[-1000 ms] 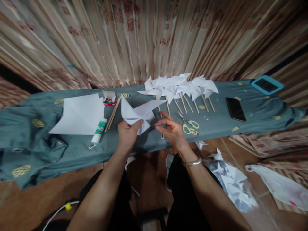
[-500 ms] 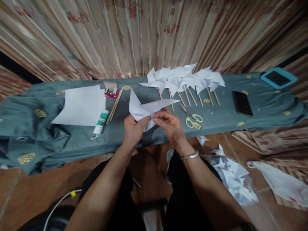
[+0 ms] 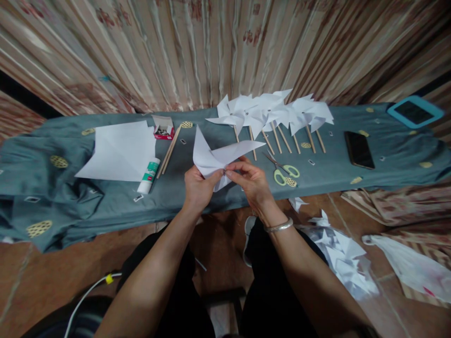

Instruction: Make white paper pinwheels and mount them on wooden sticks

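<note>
A white paper pinwheel [image 3: 211, 159] is held up in front of me, its blades folded toward the middle. My left hand [image 3: 199, 188] grips it from the left, with the thumb pressed near the centre. From the right, my right hand [image 3: 251, 180] pinches at the same centre with thumb and index finger; whether a small pin sits between the fingertips I cannot make out. Just right of my right hand lie scissors [image 3: 282, 170] with pale green handles. Left of my left hand are wooden sticks [image 3: 169, 152] and a glue stick [image 3: 149, 176].
White paper sheets [image 3: 118, 150] and a small red box of metal pins [image 3: 164, 128] lie on the left. Several finished pinwheels [image 3: 271, 112] on sticks line the back edge. A phone [image 3: 359, 149] and a blue-framed tablet [image 3: 416, 111] lie right. Paper pieces in a plastic bag [image 3: 341, 263] rest on the floor.
The view has shifted slightly. Both hands keep their hold at the pinwheel's centre, with hardly any other movement.
</note>
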A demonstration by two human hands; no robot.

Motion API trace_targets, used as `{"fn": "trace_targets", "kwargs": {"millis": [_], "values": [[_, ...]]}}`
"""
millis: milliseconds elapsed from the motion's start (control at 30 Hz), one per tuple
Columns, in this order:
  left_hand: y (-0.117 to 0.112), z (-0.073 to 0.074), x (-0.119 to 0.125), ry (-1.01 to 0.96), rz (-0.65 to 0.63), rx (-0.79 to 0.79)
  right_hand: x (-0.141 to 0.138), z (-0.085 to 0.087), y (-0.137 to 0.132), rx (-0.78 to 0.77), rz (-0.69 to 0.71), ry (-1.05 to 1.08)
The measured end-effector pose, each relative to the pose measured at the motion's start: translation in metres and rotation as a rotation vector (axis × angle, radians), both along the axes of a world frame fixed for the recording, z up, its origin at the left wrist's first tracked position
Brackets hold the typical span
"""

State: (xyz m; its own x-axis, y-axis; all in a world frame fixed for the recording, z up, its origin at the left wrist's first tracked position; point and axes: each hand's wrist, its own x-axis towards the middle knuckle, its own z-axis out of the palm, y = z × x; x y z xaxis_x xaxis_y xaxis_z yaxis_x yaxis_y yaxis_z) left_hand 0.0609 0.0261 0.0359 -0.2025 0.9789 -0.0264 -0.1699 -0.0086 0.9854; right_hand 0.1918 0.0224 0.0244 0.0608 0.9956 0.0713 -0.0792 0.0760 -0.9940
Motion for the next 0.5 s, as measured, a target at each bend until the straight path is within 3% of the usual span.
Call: {"fn": "trace_targets", "kwargs": {"millis": [500], "values": [[0.0002, -0.0035, -0.0034, -0.008, -0.002, 0.003, -0.003, -0.0013, -0.0005, 0.008, 0.013, 0.061]]}}
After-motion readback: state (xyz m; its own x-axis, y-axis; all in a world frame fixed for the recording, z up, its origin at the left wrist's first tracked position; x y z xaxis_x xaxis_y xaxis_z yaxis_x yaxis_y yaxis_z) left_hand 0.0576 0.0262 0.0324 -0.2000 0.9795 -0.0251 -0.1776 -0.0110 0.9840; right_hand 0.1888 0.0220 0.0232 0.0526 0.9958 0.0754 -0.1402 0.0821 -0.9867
